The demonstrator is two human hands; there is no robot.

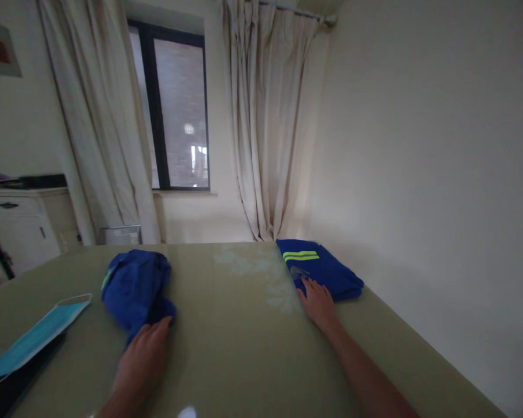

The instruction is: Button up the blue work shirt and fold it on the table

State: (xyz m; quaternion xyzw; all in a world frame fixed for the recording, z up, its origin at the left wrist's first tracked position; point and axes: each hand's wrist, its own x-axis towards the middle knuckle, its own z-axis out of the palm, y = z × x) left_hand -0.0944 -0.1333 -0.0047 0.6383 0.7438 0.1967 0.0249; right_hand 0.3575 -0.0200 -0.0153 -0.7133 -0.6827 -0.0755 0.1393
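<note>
A crumpled blue garment (137,284) lies bunched on the left part of the table, with a bit of yellow-green trim at its left side. My left hand (146,354) is closed on its near edge; the fingertips are partly hidden in the cloth. Farther right, a folded blue garment (331,273) with two yellow-green stripes and a grey print lies flat by the wall. My right hand (318,302) rests on its near left corner, fingers stretched out over the fabric.
The table (226,325) has a pale floral pattern. A light blue face mask (39,339) lies at the left on a dark flat object (24,371). A wall (440,174) borders the right side. Beyond the table are curtains (270,116), a window (183,110) and a white cabinet (21,226).
</note>
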